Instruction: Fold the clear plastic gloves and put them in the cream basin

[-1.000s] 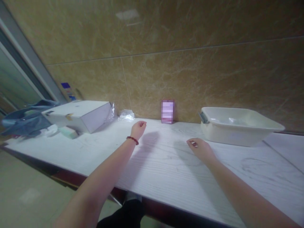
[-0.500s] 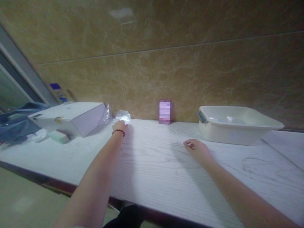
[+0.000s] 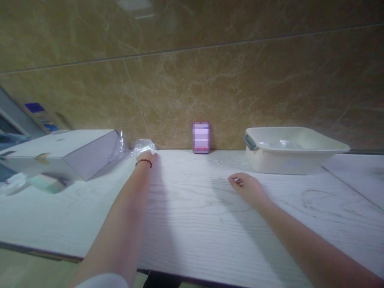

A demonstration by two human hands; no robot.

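The wrap (image 3: 143, 146) I have before me is clear, glossy, crinkled plastic, and my bracelet (image 3: 145, 161) is of small, smooth beads with a slight shine, while my sleeve (image 3: 102, 281) looks like plain matt cloth. The table (image 3: 192, 216) shows a pale wood grain with a low sheen, and the wall (image 3: 192, 88) behind it looks like polished, veined stone, glossy enough to mirror a light. I see smooth, softly shiny plastic in the tub (image 3: 279, 163), glossy clear film (image 3: 283, 144) inside it, and smooth, matt card in the box (image 3: 60, 142).
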